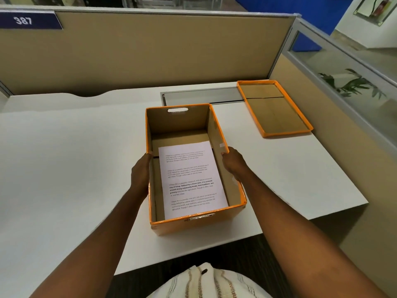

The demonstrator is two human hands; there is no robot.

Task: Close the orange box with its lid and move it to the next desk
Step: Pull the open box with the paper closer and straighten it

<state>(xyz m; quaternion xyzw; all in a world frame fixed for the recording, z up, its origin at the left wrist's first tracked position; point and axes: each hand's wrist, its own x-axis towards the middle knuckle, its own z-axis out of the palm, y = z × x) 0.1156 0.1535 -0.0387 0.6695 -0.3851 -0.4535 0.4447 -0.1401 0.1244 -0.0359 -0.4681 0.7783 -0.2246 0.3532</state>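
Observation:
The orange box (193, 225) stands open near the front edge of the white desk (64, 168), with a printed sheet of paper (191, 179) lying flat inside. My left hand (140, 173) presses against the box's left wall. On the right wall my right hand (233, 163) grips the outside, thumb at the rim. The orange lid (274, 108) lies upside down at the desk's back right corner, apart from the box.
Beige partition panels (150, 50) close the desk at the back and right. A grey cable tray cover (202, 95) sits in the desk behind the box. A plant (352, 82) shows behind the glass on the right.

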